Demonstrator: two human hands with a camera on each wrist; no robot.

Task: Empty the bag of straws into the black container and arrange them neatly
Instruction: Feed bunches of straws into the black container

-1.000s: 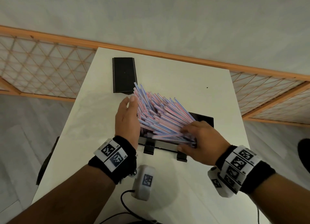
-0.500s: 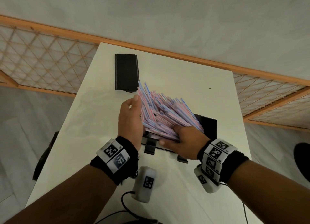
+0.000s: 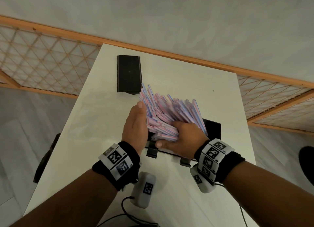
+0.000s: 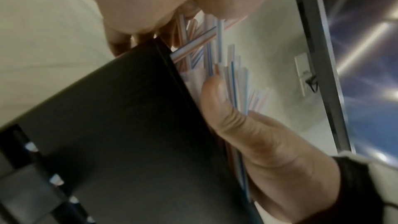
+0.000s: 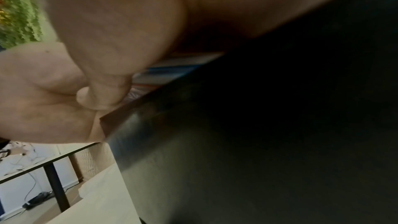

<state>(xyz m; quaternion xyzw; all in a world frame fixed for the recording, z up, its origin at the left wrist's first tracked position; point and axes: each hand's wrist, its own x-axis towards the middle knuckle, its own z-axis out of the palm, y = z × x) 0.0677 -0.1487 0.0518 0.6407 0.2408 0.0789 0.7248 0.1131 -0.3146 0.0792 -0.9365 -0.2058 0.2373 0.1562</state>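
**Inspector A:** Position of the task item, please.

**Inspector B:** The bundle of thin pink, white and blue striped plastic straws [image 3: 171, 114] stands in the open black rectangular container [image 3: 213, 129], near the middle of the white rectangular table [image 3: 102, 125]. The straws lean and fan toward the far left, their upper ends well above the container's rim and uneven in height. Their lower ends are hidden inside the container.

**Inspector A:** Left hand?

**Inspector B:** The left hand [image 3: 136, 123] stands edge-on against the left flank of the bundle, fingers straight and together, flat against the straws. It presses; nothing is gripped. The left wrist view shows its palm beside the container's black wall [image 4: 129, 125], with straws between it and the other hand.

**Inspector A:** Right hand?

**Inspector B:** The right hand [image 3: 185, 138] lies over the near right side of the bundle, fingers curled into the straws, thumb [image 3: 163, 144] extended along the container's near edge. In the right wrist view the thumb [image 5: 107, 91] rests just at the rim, with striped straws [image 5: 172, 67] showing behind it. How many straws it holds, I cannot tell.

**Inspector A:** Other items on the table?

**Inspector B:** A flat black rectangular lid-like panel [image 3: 129, 73] lies at the far left, its near corner just beside the straw tips. Both wrists carry black bands with white coded marker blocks [image 3: 117, 160]. A small grey marked device [image 3: 146, 189] with a black cable hangs below the left wrist.
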